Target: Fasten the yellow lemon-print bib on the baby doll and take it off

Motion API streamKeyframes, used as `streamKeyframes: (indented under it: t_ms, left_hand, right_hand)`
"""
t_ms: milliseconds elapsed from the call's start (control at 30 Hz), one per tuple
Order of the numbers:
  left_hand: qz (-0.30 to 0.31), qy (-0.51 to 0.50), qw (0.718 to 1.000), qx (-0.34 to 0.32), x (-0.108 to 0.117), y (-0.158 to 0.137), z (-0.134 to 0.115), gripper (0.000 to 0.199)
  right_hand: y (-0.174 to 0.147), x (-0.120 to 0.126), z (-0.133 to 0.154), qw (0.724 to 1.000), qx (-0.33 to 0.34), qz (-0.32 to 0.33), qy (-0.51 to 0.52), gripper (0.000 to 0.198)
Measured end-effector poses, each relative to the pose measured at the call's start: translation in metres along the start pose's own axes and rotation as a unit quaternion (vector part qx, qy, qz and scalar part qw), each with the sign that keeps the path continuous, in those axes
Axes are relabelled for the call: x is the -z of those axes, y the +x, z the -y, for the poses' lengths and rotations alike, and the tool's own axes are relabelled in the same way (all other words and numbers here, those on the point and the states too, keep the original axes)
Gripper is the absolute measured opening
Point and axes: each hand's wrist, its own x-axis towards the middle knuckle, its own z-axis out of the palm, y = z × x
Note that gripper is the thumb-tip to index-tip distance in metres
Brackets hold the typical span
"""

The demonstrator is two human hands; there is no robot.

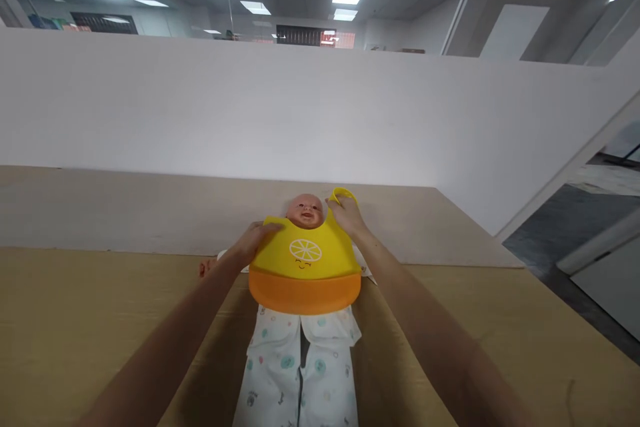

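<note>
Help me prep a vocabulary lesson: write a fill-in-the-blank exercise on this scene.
1. While the left hand touches the bib, the right hand holds its ____ strap.
2. The pocket along the bib's bottom is ____.
3. The fruit slice printed on the bib is drawn in ____.
4. The doll lies face ____.

Missing words: yellow; orange; white; up.

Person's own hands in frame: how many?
2: left hand touching the bib at its upper left; right hand holding its yellow strap, right of the doll's head.
</note>
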Motion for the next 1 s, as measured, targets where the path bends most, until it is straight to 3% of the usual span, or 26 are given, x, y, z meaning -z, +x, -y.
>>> streamKeyframes:
  t_ms: [267,467,633,733,833,1000]
  left_hand:
    - [-0.034,-0.010,0.999,0.033,0.003,0.037,0.010,0.016]
    - [-0.060,-0.001,0.997,0.045,0.003,0.043,0.018,0.019]
    - [0.017,-0.088,0.992,0.091,0.001,0.047,0.016,0.017]
    - [0.064,-0.155,0.981,0.099,0.003,0.052,0.018,0.017]
    - [0.056,-0.177,0.978,0.099,0.007,0.057,0.023,0.019]
    - [0.052,-0.211,0.971,0.095,0.011,0.060,0.031,0.020]
  right_hand:
    - [0.007,-0.022,-0.048,0.989,-0.123,-0.030,0.082,0.020]
    - [0.005,-0.035,-0.072,0.954,-0.221,-0.027,0.200,0.019]
    - [-0.003,-0.039,-0.074,0.921,-0.263,-0.005,0.287,0.021]
    - [-0.009,-0.040,-0.076,0.883,-0.277,0.014,0.379,0.025]
    - [-0.014,-0.040,-0.080,0.853,-0.277,0.010,0.442,0.031]
    - [-0.016,-0.040,-0.078,0.843,-0.291,0.035,0.451,0.024]
